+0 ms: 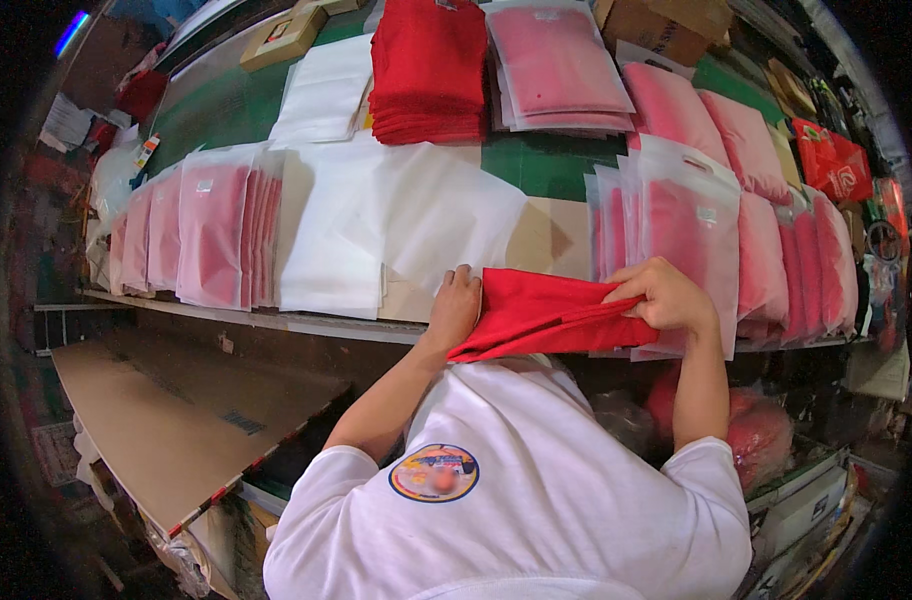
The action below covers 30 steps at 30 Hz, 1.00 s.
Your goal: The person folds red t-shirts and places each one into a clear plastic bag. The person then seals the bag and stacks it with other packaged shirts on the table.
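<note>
A folded red fabric piece (pixel 550 307), apparently a garment, is stretched between my two hands at the table's front edge. My left hand (pixel 456 304) grips its left end, with the fingers curled and partly hidden from me. At the other end, my right hand (pixel 662 296) pinches the folded layers between thumb and fingers. Just beyond the cloth lies a flat frosted plastic bag (pixel 448 206), overlapping white bags (pixel 332 247) to its left. A tall stack of folded red fabric (pixel 427 82) stands behind these bags.
Frosted bags with red contents stand in rows at left (pixel 212 225) and right (pixel 681 232). More filled bags (pixel 557 64) lie stacked at the back, near a cardboard box (pixel 662 30). Below the table edge, a large cardboard sheet (pixel 193 405) juts out at left.
</note>
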Tool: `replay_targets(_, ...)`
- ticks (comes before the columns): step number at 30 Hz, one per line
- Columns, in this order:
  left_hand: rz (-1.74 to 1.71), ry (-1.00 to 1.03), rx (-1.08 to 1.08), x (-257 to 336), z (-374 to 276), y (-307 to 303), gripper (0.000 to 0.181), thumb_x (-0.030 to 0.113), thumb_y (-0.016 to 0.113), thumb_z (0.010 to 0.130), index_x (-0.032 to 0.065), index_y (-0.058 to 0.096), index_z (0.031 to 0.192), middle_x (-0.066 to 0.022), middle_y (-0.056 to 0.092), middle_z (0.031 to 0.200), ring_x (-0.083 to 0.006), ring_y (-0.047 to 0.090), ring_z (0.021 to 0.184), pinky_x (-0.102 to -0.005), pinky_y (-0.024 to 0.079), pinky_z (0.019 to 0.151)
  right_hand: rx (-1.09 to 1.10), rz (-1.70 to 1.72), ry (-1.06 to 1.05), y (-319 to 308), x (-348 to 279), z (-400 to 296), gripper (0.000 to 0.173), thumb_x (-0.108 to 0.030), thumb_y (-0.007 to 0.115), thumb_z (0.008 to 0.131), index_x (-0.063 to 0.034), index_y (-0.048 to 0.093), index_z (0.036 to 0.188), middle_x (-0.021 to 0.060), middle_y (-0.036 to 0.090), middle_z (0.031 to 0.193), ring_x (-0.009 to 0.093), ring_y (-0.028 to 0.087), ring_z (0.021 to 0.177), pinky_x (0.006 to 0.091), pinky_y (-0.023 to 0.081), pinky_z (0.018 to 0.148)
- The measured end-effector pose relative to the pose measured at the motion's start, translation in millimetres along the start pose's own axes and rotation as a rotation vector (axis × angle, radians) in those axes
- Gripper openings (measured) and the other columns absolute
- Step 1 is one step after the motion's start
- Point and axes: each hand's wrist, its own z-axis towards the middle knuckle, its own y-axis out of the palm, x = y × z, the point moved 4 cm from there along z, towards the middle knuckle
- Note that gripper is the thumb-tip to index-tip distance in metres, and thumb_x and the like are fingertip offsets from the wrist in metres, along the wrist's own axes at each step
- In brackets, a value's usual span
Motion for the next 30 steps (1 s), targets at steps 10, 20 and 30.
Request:
replay_targets(10,-0.203,0.185,0.032,-12,-9,-18,0.061,0.004,0.067,0.077,0.0003,0.050,0.136,-0.0224,0.046,0.140,-0.0407,0.050,0.120,-0.0441,0.046,0.101,0.065,0.006,0.002,0,24,13,0.039,0.008,0.066,0.067,0.0002,0.071,0.104,0.0227,0.070,0.104,0.037,0.067,0.094,0.0370,0.053,0.084)
replay_targets(20,-0.438,0.058,0.054,-17,-6,-87,0.074,-0.011,0.063,0.064,0.0005,0.050,0.136,-0.0205,0.042,0.147,-0.0433,0.046,0.123,-0.0432,0.045,0.103,0.145,-0.301,0.118,27,-6,21,0.034,-0.005,0.061,0.071,-0.0041,0.073,0.102,0.0180,0.069,0.108,0.039,0.067,0.094,0.0460,0.054,0.086)
replay_targets(30,-0.519,0.217,0.121,23,0,-129,0.086,-0.012,0.061,0.059,-0.0004,0.042,0.142,-0.0222,0.039,0.149,-0.0454,0.046,0.120,-0.0473,0.043,0.103,0.352,-0.490,0.119,55,-83,60,0.029,-0.001,0.060,0.074,-0.0032,0.072,0.100,0.0156,0.068,0.109,0.037,0.068,0.081,0.0454,0.057,0.071)
